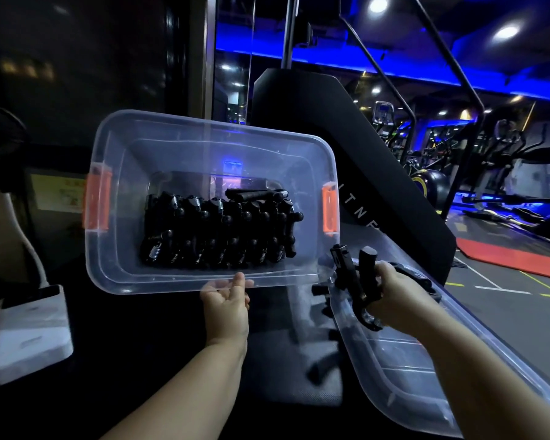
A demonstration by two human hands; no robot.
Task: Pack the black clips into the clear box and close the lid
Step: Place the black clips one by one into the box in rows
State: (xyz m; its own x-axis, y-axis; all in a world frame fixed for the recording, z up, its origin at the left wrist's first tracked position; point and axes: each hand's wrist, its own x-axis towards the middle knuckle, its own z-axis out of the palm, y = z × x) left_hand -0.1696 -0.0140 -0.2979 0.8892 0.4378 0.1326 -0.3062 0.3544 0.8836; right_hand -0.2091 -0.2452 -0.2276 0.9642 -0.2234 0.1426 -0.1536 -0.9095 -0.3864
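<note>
The clear box (115, 173) with orange latches is tilted toward me, its opening facing the camera. Several black clips (219, 230) with metal springs lie packed in rows on its bottom. My left hand (226, 300) grips the box's near rim from below. My right hand (394, 293) holds a black clip (353, 281) just right of the box's lower right corner. The clear lid (410, 376) lies flat under my right forearm, off the box.
A white power block (29, 331) with a cable sits at the lower left. A black machine housing (346, 147) rises behind the box. An office chair base (324, 354) shows below the lid. Gym machines (505, 185) stand far right.
</note>
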